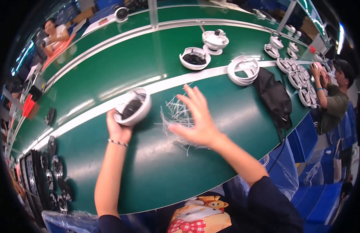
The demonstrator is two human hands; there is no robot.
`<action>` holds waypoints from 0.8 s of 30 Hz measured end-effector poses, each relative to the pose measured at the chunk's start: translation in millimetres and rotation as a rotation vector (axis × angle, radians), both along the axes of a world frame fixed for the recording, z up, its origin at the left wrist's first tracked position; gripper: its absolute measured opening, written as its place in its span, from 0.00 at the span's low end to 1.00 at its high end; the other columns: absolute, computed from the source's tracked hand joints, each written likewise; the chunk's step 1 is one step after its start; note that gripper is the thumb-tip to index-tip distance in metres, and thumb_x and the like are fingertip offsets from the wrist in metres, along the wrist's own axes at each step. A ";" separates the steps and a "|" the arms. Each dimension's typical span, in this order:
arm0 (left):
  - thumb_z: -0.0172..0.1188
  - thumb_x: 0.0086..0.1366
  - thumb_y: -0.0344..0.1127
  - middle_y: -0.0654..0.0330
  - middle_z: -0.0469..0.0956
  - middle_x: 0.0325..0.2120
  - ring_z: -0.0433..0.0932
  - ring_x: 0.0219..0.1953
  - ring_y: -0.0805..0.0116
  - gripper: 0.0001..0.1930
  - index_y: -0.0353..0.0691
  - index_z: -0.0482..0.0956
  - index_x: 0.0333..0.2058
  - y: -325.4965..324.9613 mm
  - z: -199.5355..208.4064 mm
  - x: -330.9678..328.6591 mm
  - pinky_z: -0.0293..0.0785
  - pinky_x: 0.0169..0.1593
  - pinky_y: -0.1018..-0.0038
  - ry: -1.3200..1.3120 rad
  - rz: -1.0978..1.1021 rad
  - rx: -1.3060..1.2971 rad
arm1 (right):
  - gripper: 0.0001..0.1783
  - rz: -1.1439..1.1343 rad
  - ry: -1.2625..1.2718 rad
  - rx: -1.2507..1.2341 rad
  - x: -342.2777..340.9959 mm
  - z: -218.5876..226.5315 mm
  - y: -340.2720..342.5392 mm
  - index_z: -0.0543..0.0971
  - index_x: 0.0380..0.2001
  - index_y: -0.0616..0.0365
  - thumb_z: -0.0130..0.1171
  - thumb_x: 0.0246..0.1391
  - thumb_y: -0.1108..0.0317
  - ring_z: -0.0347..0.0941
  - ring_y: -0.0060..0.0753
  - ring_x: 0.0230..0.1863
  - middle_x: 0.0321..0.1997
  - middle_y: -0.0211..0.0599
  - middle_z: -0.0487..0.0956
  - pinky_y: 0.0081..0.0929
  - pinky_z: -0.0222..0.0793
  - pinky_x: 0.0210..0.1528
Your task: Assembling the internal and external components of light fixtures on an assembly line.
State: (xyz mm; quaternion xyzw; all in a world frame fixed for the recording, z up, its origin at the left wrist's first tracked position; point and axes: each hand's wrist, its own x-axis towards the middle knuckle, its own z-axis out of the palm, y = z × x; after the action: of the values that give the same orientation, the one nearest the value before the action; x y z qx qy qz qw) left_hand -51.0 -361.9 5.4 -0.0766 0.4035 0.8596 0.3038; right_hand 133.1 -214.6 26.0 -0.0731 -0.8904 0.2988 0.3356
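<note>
My left hand (120, 131) grips a white bowl-shaped housing (144, 110) from below and the side. Black parts sit inside the housing, and its open side faces up and left. To the right, my right hand (200, 121) is spread, thumb and fingers apart, with nothing in it. It hovers over or rests at the edge of a loose pile of thin, whitish see-through strips (178, 112) that look like cable ties. Whether the palm touches the pile I cannot tell.
Beyond are another white housing (184, 62), a white unit on a base (215, 40) and white rings (231, 74). A black bag (270, 95) lies right, near several white housings (294, 73) and a co-worker (332, 97). Black round parts (57, 167) line the left edge.
</note>
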 end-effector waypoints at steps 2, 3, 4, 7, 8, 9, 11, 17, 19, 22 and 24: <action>0.39 0.60 0.44 0.54 0.70 0.42 0.71 0.44 0.60 0.19 0.38 0.65 0.43 5.4 -8.7 -52.1 0.70 0.45 0.60 0.130 0.074 -0.043 | 0.28 -0.181 -0.078 0.276 7.7 8.8 50.5 0.70 0.42 0.58 0.63 0.35 0.57 0.50 0.53 0.59 0.55 0.45 0.62 0.46 0.43 0.59; 0.39 0.61 0.45 0.53 0.68 0.44 0.70 0.45 0.59 0.19 0.37 0.62 0.44 14.8 -1.5 -66.1 0.69 0.45 0.58 0.197 0.090 -0.145 | 0.25 -0.249 -0.103 0.438 14.1 15.3 82.4 0.70 0.40 0.59 0.62 0.36 0.60 0.53 0.54 0.57 0.52 0.46 0.64 0.47 0.45 0.58; 0.36 0.61 0.45 0.50 0.66 0.45 0.66 0.48 0.53 0.21 0.37 0.60 0.46 16.9 0.2 -82.8 0.66 0.49 0.55 0.224 0.090 -0.210 | 0.23 -0.384 -0.155 0.589 16.4 15.0 106.9 0.70 0.39 0.59 0.60 0.37 0.62 0.55 0.53 0.56 0.51 0.46 0.65 0.48 0.47 0.57; 0.34 0.63 0.41 0.45 0.59 0.51 0.61 0.53 0.51 0.22 0.29 0.56 0.50 23.9 -15.6 -127.8 0.61 0.53 0.54 0.213 0.075 0.018 | 0.20 -0.508 -0.449 0.821 27.9 1.8 176.6 0.71 0.37 0.61 0.58 0.37 0.67 0.57 0.48 0.55 0.48 0.44 0.67 0.48 0.46 0.57; 0.34 0.63 0.39 0.44 0.59 0.51 0.62 0.52 0.52 0.21 0.28 0.59 0.48 26.4 -17.5 -127.8 0.62 0.53 0.56 0.305 0.022 0.012 | 0.20 -0.484 -0.581 0.837 33.4 -0.6 192.6 0.71 0.38 0.60 0.56 0.36 0.69 0.58 0.45 0.54 0.46 0.43 0.69 0.48 0.46 0.58; 0.38 0.62 0.39 0.46 0.62 0.48 0.65 0.49 0.52 0.19 0.30 0.61 0.47 19.0 -30.5 -142.4 0.65 0.50 0.55 0.459 -0.029 -0.053 | 0.17 -0.485 -0.709 0.805 33.1 4.1 191.8 0.72 0.35 0.59 0.54 0.36 0.71 0.62 0.43 0.51 0.41 0.42 0.72 0.47 0.46 0.58; 0.53 0.56 0.41 0.50 0.62 0.46 0.66 0.45 0.53 0.26 0.41 0.58 0.51 33.9 -13.0 -123.6 0.69 0.42 0.51 0.314 0.197 -0.389 | 0.05 -0.551 -0.797 0.860 53.1 8.9 206.1 0.75 0.22 0.54 0.52 0.37 0.70 0.69 0.40 0.40 0.27 0.40 0.75 0.41 0.50 0.56; 0.57 0.49 0.44 0.52 0.74 0.38 0.72 0.44 0.60 0.23 0.35 0.72 0.41 -118.8 10.1 -173.8 0.66 0.48 0.71 0.865 0.124 -1.068 | 0.07 -0.358 -0.404 0.508 68.5 6.0 231.6 0.76 0.19 0.64 0.59 0.37 0.71 0.68 0.51 0.27 0.21 0.48 0.74 0.36 0.63 0.33; 0.54 0.47 0.35 0.48 0.73 0.38 0.71 0.44 0.54 0.18 0.38 0.73 0.39 -190.7 27.9 -179.0 0.66 0.48 0.69 1.153 0.099 -1.607 | 0.06 -0.281 -0.301 0.498 74.9 1.4 256.5 0.74 0.20 0.66 0.57 0.41 0.72 0.68 0.49 0.25 0.21 0.46 0.73 0.35 0.62 0.31; 0.49 0.46 0.27 0.43 0.71 0.38 0.70 0.45 0.52 0.16 0.33 0.72 0.37 -295.3 49.9 -170.6 0.65 0.48 0.64 1.016 -0.354 -2.183 | 0.06 -0.366 -0.222 0.328 64.8 14.6 238.9 0.73 0.22 0.68 0.55 0.44 0.74 0.68 0.46 0.25 0.22 0.46 0.74 0.34 0.63 0.40; 0.51 0.41 0.29 0.43 0.72 0.37 0.70 0.44 0.51 0.21 0.33 0.70 0.40 -342.5 52.1 -165.0 0.66 0.47 0.66 0.864 -0.538 -2.246 | 0.06 -0.269 -0.113 0.394 55.7 28.1 203.9 0.73 0.23 0.68 0.55 0.43 0.75 0.69 0.45 0.26 0.22 0.45 0.74 0.35 0.62 0.44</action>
State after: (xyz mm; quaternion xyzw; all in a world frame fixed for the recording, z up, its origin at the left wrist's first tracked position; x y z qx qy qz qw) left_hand -216.0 -704.4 57.6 0.0808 0.9887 -0.0992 0.0782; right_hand 188.8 -10.7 54.2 -0.1408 -0.9311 0.0673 0.3296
